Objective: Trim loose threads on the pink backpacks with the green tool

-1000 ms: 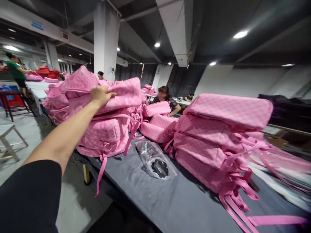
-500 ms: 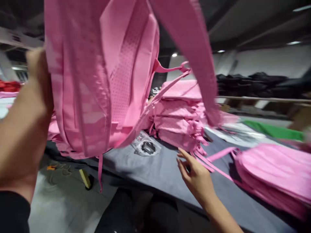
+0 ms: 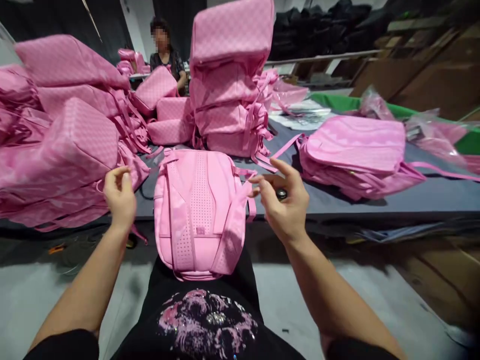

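Note:
A pink backpack [image 3: 204, 200] rests across my lap against the table edge, its perforated back panel and shoulder straps facing up. My left hand [image 3: 120, 197] is beside the pink pile on the left, apart from this backpack, its fingers loosely curled with a gap at the thumb and nothing visible in them. To the right of the backpack, my right hand [image 3: 287, 202] has its thumb and fingertips near the strap webbing [image 3: 245, 174]; whether they touch it I cannot tell. A small dark shiny object [image 3: 281, 194] shows inside the curled right hand, its kind hidden.
Pink bags [image 3: 71, 145] are heaped at left, and a tall stack [image 3: 228, 105] stands behind the backpack. More pink backpacks [image 3: 352, 150] lie at right on the grey-covered table [image 3: 442, 195]. A person [image 3: 168, 55] is at the back. Cardboard [image 3: 431, 65] leans at far right.
The backpack has come down from my raised left hand to my lap, and that hand has let go of it. My right hand is now beside its strap. The view has turned rightward.

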Tool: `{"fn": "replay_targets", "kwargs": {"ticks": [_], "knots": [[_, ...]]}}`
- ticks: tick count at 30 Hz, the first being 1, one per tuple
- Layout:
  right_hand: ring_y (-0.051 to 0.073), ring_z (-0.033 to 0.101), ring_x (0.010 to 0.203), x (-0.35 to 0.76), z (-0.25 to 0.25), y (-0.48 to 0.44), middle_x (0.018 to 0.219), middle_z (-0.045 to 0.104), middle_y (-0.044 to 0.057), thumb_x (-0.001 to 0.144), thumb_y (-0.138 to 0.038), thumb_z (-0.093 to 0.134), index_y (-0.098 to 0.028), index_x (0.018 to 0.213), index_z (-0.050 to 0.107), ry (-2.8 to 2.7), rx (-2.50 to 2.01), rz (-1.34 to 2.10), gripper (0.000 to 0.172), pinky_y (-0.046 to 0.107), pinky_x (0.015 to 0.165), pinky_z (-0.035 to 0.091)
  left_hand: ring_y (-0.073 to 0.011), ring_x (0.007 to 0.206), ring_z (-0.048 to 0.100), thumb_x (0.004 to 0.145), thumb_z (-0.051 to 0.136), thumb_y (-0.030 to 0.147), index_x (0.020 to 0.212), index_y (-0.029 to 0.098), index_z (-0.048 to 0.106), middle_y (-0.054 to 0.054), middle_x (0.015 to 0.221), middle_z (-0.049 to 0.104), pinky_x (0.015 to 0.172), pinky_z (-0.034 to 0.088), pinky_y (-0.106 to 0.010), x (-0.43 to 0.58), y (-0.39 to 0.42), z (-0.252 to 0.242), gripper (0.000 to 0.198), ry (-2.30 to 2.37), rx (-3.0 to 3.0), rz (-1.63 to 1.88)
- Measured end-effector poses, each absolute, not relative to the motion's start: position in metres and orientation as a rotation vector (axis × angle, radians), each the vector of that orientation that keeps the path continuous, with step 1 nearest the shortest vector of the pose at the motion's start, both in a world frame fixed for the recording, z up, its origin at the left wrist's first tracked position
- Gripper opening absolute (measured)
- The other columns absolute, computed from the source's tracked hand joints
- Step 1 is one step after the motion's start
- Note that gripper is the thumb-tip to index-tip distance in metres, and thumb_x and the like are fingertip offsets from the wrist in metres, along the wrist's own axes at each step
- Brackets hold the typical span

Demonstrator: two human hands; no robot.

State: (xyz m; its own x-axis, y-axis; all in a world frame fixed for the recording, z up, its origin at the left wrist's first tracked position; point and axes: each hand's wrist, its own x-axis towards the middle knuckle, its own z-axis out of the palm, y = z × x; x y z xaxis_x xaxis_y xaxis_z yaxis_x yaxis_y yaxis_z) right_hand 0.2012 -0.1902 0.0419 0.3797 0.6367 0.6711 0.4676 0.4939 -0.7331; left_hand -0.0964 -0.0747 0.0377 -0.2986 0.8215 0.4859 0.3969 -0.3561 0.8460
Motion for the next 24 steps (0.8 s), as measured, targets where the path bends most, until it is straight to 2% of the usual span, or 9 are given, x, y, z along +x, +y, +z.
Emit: {"fn": "replay_targets", "kwargs": {"ticks": [2,5,7,12,14,16,18,21,24], "knots": [[0.013,0.069,0.063,0.172,0.048,-0.183,0.094,0.073,0.001,0.096,-0.025,0.058,-0.027,0.136,0.049,-1.166,-0.946,0.249,0.041,0.029,0.062,0.060,-0.0191,0.120,0.061,0.093,0.063,0.036,0.117,0.021,0.066,-0.006,0.123,0.067,0.111,0.046,-0.038,-0.072,-0.100,0.031,0.029,1.229,1.937,1.445],[0.013,0.069,0.063,0.132,0.041,-0.178,0.096,0.072,0.001,0.098,-0.024,0.055,-0.031,0.139,0.044,-1.073,-0.797,0.372,0.043,0.027,0.058,0.060,-0.0225,0.113,0.066,0.090,0.066,0.038,0.113,0.019,0.068,-0.009,0.116,0.072,0.100,0.054,-0.038,-0.031,-0.133,0.013,0.030,0.772,2.106,0.838],[0.012,0.070,0.063,0.118,0.027,-0.177,0.096,0.073,0.000,0.097,-0.024,0.058,-0.031,0.139,0.042,-1.027,-0.735,0.476,0.045,0.026,0.057,0.061,-0.0211,0.104,0.069,0.093,0.059,0.034,0.104,0.018,0.070,-0.009,0.108,0.074,0.092,0.056,-0.036,-0.014,-0.143,-0.004,0.022,0.687,2.057,0.736],[0.022,0.073,0.101,0.137,-0.011,-0.175,0.113,0.075,0.007,0.090,-0.030,0.068,-0.023,0.122,0.057,-0.818,-0.686,1.020,0.035,0.044,0.097,0.058,-0.0172,0.084,0.067,0.095,0.058,0.031,0.085,0.018,0.067,-0.005,0.087,0.073,0.078,0.052,-0.031,-0.006,-0.138,-0.029,0.019,0.689,2.185,0.744],[0.026,0.071,0.110,0.154,-0.024,-0.173,0.120,0.073,0.011,0.091,-0.042,0.064,-0.019,0.114,0.065,-0.799,-0.707,1.271,0.032,0.048,0.104,0.053,-0.0158,0.079,0.066,0.096,0.057,0.032,0.084,0.018,0.066,-0.003,0.084,0.072,0.075,0.052,-0.030,-0.003,-0.129,-0.029,0.021,0.619,2.242,0.659],[0.026,0.070,0.109,0.169,-0.037,-0.170,0.116,0.074,0.012,0.094,-0.055,0.054,-0.018,0.108,0.071,-0.872,-0.838,1.279,0.043,0.047,0.101,0.053,-0.0156,0.079,0.067,0.099,0.053,0.035,0.089,0.019,0.067,-0.002,0.084,0.072,0.075,0.052,-0.030,0.001,-0.113,-0.026,0.024,0.555,2.341,0.539],[0.023,0.072,0.090,0.179,-0.049,-0.165,0.097,0.076,0.010,0.096,-0.065,0.047,-0.019,0.108,0.072,-0.936,-1.033,1.103,0.054,0.041,0.086,0.059,-0.0191,0.087,0.068,0.100,0.051,0.040,0.101,0.019,0.067,-0.005,0.094,0.074,0.081,0.054,-0.034,0.002,-0.091,-0.026,0.027,0.564,2.541,0.431],[0.017,0.063,0.058,0.181,-0.065,-0.150,0.075,0.071,0.004,0.098,-0.066,0.044,-0.021,0.126,0.065,-0.977,-1.184,0.904,0.057,0.033,0.061,0.056,-0.0288,0.120,0.062,0.098,0.054,0.046,0.122,0.016,0.064,-0.013,0.126,0.069,0.103,0.048,-0.048,-0.011,-0.060,-0.042,0.040,0.678,2.873,0.324],[0.023,0.069,0.085,0.177,-0.083,-0.135,0.102,0.073,0.010,0.097,-0.050,0.055,-0.023,0.134,0.061,-1.286,-1.227,0.604,0.046,0.039,0.079,0.058,-0.0332,0.140,0.047,0.098,0.054,0.045,0.139,0.015,0.055,-0.015,0.149,0.053,0.114,0.038,-0.053,-0.041,-0.052,-0.076,0.051,0.827,2.977,0.293]]}}
